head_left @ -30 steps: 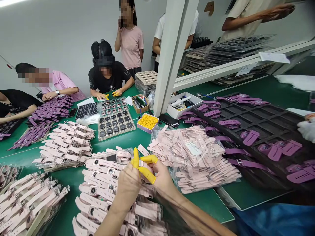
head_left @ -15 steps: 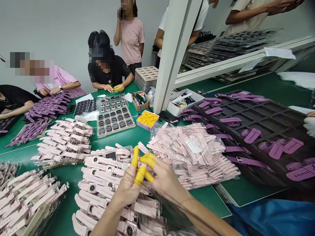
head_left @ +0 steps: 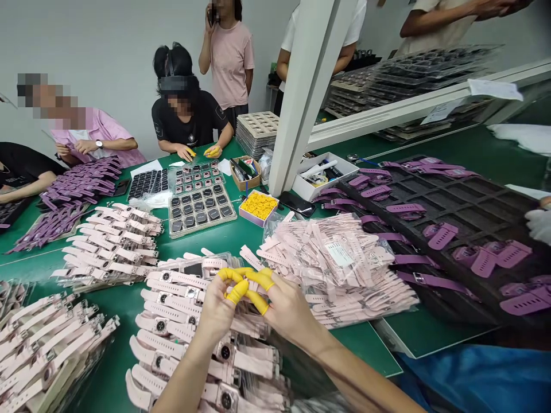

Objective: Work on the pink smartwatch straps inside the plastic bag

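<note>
Yellow finger covers sit on the thumbs and forefingers of both my hands. My left hand (head_left: 220,307) is closed, its thumb and forefinger curled together; what they hold, if anything, is hidden. My right hand (head_left: 284,301) meets it fingertip to fingertip, also pinched, and I cannot make out anything between the fingers. Both are above a stack of trays of pink-strapped watches (head_left: 172,338). Right of my hands lies a heap of pink straps in clear bags (head_left: 336,258).
Further pink watch stacks (head_left: 114,246) stand left. Behind are a tray of dark squares (head_left: 201,212), a box of yellow finger covers (head_left: 258,207), a phone (head_left: 297,203) and a white post (head_left: 297,103). A black foam tray (head_left: 456,212) with purple watches lies right. Several people surround the table.
My left forefinger, upright before, has bent down toward my right fingertips. My left hand has shifted slightly left. The person in black across the table has moved their hands apart.
</note>
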`<state>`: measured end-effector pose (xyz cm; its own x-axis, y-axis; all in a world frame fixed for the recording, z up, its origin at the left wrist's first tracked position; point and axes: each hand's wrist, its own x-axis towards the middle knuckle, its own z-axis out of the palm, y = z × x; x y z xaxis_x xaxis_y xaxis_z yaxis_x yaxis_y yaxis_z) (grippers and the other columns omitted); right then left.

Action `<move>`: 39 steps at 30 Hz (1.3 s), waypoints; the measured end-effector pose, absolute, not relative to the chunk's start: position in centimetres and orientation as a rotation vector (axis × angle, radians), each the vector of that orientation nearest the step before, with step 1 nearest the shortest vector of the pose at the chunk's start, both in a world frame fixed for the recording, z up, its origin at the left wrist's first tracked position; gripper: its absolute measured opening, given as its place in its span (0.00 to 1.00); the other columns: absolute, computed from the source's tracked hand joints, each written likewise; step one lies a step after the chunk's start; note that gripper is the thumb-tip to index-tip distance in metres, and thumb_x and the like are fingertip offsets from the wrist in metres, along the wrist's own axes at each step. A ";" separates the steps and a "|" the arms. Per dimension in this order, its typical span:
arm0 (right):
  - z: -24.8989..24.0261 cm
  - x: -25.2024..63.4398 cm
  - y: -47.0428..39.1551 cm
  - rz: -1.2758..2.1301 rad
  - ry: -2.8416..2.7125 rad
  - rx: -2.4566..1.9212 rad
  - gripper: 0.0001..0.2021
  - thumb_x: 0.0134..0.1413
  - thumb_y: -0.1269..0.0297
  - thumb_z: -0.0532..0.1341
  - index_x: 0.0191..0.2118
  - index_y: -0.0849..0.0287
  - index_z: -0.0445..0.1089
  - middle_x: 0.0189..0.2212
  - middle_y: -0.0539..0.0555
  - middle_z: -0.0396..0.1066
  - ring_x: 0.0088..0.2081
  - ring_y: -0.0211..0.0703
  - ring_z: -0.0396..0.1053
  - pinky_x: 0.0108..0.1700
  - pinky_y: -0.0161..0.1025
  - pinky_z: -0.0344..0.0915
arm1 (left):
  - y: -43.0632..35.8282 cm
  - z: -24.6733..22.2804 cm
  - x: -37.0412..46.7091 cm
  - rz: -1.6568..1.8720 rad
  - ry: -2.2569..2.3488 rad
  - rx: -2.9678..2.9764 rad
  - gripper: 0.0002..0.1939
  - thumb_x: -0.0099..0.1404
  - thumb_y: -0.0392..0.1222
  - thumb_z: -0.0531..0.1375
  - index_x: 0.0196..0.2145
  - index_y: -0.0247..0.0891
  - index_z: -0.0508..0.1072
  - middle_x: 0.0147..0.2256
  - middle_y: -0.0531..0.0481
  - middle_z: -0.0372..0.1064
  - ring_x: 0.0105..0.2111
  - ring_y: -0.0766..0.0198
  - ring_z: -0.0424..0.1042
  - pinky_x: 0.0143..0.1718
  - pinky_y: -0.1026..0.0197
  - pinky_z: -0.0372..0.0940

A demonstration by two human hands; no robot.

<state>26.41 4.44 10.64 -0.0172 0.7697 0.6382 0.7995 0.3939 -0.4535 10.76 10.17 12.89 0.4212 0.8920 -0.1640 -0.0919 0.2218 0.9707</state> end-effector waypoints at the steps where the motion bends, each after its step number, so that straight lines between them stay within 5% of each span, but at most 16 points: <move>1: 10.6 26.4 4.4 -0.027 -1.786 -1.379 0.10 0.74 0.65 0.54 0.48 0.60 0.72 0.36 0.59 0.78 0.33 0.50 0.78 0.31 0.44 0.75 | 10.3 12.7 10.6 0.825 0.895 1.182 0.21 0.58 0.56 0.73 0.34 0.37 0.72 0.42 0.44 0.75 0.41 0.58 0.75 0.39 0.60 0.73; 7: 10.3 26.5 4.1 0.124 -1.839 -1.494 0.09 0.71 0.66 0.57 0.49 0.62 0.74 0.38 0.61 0.78 0.35 0.53 0.78 0.33 0.46 0.76 | 9.9 11.7 10.2 0.952 1.060 1.726 0.05 0.69 0.41 0.61 0.36 0.38 0.73 0.36 0.47 0.73 0.38 0.59 0.73 0.44 0.56 0.69; 14: 10.3 26.5 4.2 0.454 -1.757 -1.552 0.04 0.68 0.68 0.61 0.44 0.57 0.74 0.42 0.58 0.79 0.41 0.53 0.79 0.40 0.46 0.76 | 9.1 11.8 10.4 0.930 1.123 1.755 0.04 0.72 0.41 0.59 0.40 0.39 0.71 0.35 0.47 0.73 0.34 0.59 0.74 0.38 0.59 0.69; 26: 10.8 25.9 4.0 0.952 -1.398 -1.401 0.10 0.64 0.66 0.63 0.50 0.52 0.74 0.47 0.53 0.78 0.50 0.50 0.77 0.51 0.47 0.74 | 8.6 12.3 11.0 1.072 1.110 1.618 0.08 0.67 0.44 0.64 0.41 0.40 0.70 0.34 0.50 0.71 0.31 0.62 0.73 0.35 0.60 0.69; 30: 10.2 26.0 4.3 0.767 -1.413 -1.379 0.09 0.64 0.64 0.64 0.49 0.53 0.74 0.43 0.54 0.78 0.44 0.49 0.77 0.44 0.45 0.75 | 9.0 12.2 10.8 0.984 1.069 1.536 0.12 0.68 0.47 0.63 0.45 0.38 0.71 0.35 0.49 0.73 0.33 0.60 0.74 0.37 0.59 0.70; 34: 9.0 26.1 4.6 0.511 -1.544 -1.392 0.09 0.66 0.65 0.62 0.49 0.56 0.73 0.42 0.57 0.79 0.42 0.52 0.78 0.43 0.47 0.76 | 9.5 12.0 10.5 0.883 1.076 1.615 0.10 0.70 0.47 0.61 0.38 0.38 0.74 0.33 0.48 0.76 0.32 0.60 0.75 0.37 0.59 0.69; 39: 7.9 26.2 4.6 0.538 -1.656 -1.525 0.06 0.65 0.65 0.62 0.46 0.57 0.72 0.42 0.58 0.79 0.42 0.53 0.79 0.42 0.48 0.77 | 10.0 12.3 9.9 1.041 1.141 1.572 0.13 0.71 0.51 0.61 0.39 0.38 0.72 0.29 0.50 0.73 0.27 0.63 0.72 0.31 0.62 0.68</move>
<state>26.16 4.62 7.94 0.0509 0.9616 0.2698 0.6192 0.1816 -0.7639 9.85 9.96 12.28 0.2183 0.9686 0.1187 0.2072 -0.1648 0.9643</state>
